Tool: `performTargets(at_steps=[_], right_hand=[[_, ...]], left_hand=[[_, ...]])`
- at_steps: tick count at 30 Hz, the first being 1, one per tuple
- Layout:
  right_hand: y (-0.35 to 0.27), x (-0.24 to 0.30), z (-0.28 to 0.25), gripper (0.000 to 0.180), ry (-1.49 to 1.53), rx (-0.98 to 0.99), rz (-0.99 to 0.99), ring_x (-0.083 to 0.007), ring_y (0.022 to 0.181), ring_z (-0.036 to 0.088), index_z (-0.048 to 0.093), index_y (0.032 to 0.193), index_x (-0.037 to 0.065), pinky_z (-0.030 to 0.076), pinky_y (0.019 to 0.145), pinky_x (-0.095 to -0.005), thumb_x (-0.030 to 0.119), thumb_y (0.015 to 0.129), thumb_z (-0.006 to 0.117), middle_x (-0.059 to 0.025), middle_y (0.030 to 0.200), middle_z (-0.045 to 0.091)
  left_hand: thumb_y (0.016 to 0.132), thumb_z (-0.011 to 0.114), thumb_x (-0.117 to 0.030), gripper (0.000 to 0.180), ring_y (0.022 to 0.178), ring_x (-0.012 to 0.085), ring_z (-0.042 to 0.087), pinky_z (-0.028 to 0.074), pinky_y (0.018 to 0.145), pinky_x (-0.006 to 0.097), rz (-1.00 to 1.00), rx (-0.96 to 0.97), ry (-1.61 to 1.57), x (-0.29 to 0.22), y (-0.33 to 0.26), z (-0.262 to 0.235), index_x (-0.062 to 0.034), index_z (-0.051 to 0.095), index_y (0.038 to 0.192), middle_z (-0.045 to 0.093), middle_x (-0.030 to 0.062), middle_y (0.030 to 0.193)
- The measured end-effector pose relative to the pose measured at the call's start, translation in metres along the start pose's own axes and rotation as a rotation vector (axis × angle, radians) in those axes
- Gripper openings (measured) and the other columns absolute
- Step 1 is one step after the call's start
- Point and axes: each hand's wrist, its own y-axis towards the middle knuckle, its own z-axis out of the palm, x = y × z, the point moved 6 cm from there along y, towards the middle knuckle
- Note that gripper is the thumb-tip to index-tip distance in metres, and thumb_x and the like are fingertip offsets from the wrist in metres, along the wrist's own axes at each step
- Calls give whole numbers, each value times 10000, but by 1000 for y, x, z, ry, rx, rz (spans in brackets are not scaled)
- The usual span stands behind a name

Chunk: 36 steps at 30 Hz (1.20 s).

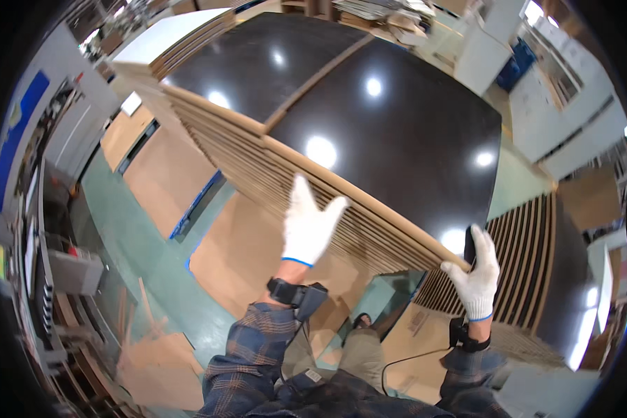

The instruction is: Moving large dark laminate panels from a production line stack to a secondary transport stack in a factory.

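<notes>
Two dark glossy panels (404,132) with tan edges lie side by side on top of tall stacks of similar boards (258,164). My left hand (309,221), in a white knit glove, is in front of the stack's near edge. Its thumb and fingers are spread and nothing is in it; whether it touches the boards I cannot tell. My right hand (478,279), gloved too, is at the near right corner of the top panel. Its thumb lies by the front edge and its outstretched fingers reach up along the right side, apart from the thumb.
A row of dark boards on edge (515,258) stands close at my right. Brown sheets (233,251) lie low at the left, with blue edging nearby. A white-topped stack (171,42) is at the far left. Scrap board (161,369) lies on the green floor. White cabinets (571,118) stand beyond, right.
</notes>
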Motion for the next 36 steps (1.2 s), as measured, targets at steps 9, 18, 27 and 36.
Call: performTargets(at_steps=[9,18,27,36], right_hand=[[-74,-73,81,892,506,-408,-22,-411,1319,645,469,1560,-36,525,1125,-420,281,844,896,-262,1461,620],[-168,-121,188,557,653,-527,-212,-395,1162,692,640,1361,27,580,1002,-447,196,866,833,-210,1309,672],[-172,-119,240,324,675,-194,-380,-391,983,693,649,1196,9,570,849,-471,237,973,708,-184,1039,675],[-174,-97,281,230,600,-102,-450,-382,869,725,658,1085,37,599,775,-493,233,967,675,-164,923,675]], left_hand=[[1004,763,-336,792,1505,425,450,364,1253,537,875,-694,327,-16,-32,-2,33,412,1612,456,228,1644],[1184,342,-464,645,1375,318,559,368,1213,445,1262,-763,105,-62,-22,60,67,576,1463,606,211,1465],[1177,343,-430,576,1226,325,610,392,1134,473,1264,-758,-7,-61,-11,64,27,665,1315,691,174,1282],[1172,349,-416,559,1215,314,616,419,1119,458,1247,-807,14,-61,-11,68,27,670,1287,682,162,1266]])
